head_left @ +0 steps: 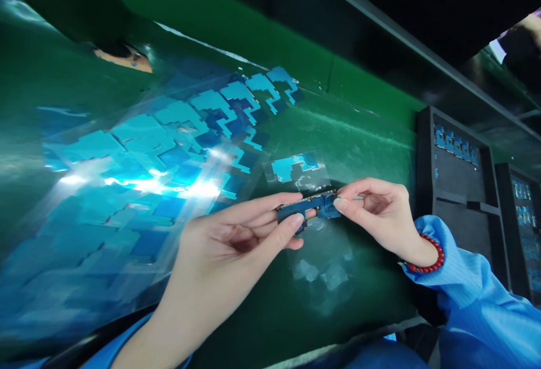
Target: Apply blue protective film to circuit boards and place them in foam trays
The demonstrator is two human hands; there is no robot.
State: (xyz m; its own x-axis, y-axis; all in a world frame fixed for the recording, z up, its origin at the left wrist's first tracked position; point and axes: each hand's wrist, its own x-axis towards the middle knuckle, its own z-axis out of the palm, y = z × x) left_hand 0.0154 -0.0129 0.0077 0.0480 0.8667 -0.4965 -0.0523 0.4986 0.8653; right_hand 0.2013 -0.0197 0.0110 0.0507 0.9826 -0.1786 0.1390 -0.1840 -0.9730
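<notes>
Between both hands, above the green mat, is a small dark-blue circuit board point(293, 209) with a notched outline. My left hand point(236, 239) grips its left end, thumb on the upper face and fingers underneath. At the other end, my right hand point(376, 208) pinches the board's corner between thumb and forefinger. Just beyond the board, a clear film piece with a light-blue adhesive cutout point(282, 169) lies on the mat. To the left spread several clear sheets carrying rows of light-blue cutouts point(139, 132), some overlapping and washed out by glare.
A black foam tray point(459, 186) with several small boards in a row stands at the right, beside a second black tray point(502, 189) holding more boards. A dark object with a tan end point(124, 59) is at the upper left. A dark ledge point(359, 48) runs along the back of the green mat point(372, 296).
</notes>
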